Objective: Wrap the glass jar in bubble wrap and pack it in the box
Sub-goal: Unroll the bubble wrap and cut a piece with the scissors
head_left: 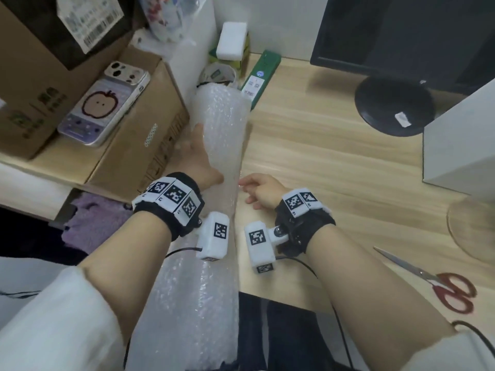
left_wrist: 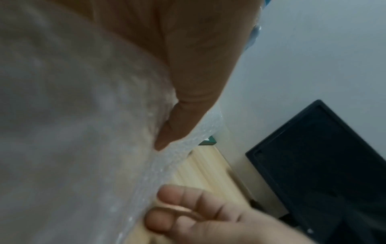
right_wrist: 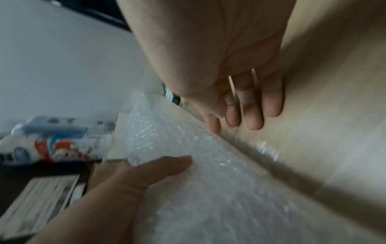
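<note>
A long roll of bubble wrap (head_left: 214, 145) lies from my lap up over the wooden desk (head_left: 334, 156). My left hand (head_left: 199, 159) grips the roll from its left side, with the thumb (right_wrist: 167, 165) pressed on top of the bubble wrap (right_wrist: 198, 181). My right hand (head_left: 254, 190) rests on the desk at the roll's right edge; its fingers (right_wrist: 250, 112) are straight and hold nothing. A clear jar (head_left: 218, 73) with a label stands behind the roll's far end, partly hidden. A closed cardboard box (head_left: 139, 121) sits left of the roll.
A phone (head_left: 104, 103) lies on the cardboard box, with a larger carton (head_left: 40, 76) behind it. Red-handled scissors (head_left: 442, 285) lie at the desk's front right. A monitor stand (head_left: 393, 105), a white box (head_left: 460, 145) and a green carton (head_left: 261, 73) are further back.
</note>
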{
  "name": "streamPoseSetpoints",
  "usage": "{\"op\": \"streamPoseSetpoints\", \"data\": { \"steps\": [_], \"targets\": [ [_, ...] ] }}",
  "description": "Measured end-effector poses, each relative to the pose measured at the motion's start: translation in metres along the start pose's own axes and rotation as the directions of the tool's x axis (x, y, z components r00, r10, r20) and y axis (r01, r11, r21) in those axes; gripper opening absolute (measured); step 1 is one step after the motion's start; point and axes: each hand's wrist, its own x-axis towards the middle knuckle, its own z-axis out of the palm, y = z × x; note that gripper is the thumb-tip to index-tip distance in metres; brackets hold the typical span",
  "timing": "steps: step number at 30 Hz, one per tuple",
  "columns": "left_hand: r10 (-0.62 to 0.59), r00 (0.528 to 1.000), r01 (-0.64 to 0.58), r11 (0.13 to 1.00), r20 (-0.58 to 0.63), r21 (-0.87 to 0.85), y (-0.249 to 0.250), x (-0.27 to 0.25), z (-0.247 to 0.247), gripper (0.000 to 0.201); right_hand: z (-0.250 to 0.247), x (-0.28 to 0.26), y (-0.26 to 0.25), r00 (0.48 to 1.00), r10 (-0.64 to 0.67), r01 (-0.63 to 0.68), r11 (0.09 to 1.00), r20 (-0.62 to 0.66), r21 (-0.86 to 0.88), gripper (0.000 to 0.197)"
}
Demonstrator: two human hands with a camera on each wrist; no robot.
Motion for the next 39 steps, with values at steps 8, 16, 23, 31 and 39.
{"op": "streamPoseSetpoints", "data": {
  "steps": [8, 16, 23, 31, 39],
  "targets": [
    [0.125, 0.976, 0.025, 0.753, 0.18, -0.657, 0.047, -0.02, 0.001, 0.085, -0.048, -0.015, 0.02, 0.975, 0.078, -0.015, 0.958, -0.209, 0.286, 0.058],
    [0.303, 0.889, 0.145, 0.525, 0.343, -0.839, 0.097, -0.03, 0.019, 0.078, -0.103, -0.047, 0.039, 0.983, 0.083, 0.016, 0.849, -0.162, 0.528, 0.112],
    [0.394, 0.769, 0.229, 0.565, 0.503, -0.793, 0.135, -0.015, 0.047, 0.084, -0.135, -0.082, 0.022, 0.9, -0.074, 0.365, 0.668, -0.43, 0.648, 0.033],
    [0.245, 0.856, 0.095, 0.791, 0.456, -0.604, 0.139, -0.015, 0.032, 0.054, -0.128, -0.057, 0.009, 0.839, -0.054, 0.098, 0.994, -0.541, 0.053, 0.048],
    [0.157, 0.9, -0.016, 0.944, 0.407, -0.329, 0.127, -0.012, 0.056, 0.124, -0.111, -0.045, 0.019, 0.956, -0.087, 0.076, 0.996, -0.279, -0.047, 0.048]
  ]
}}
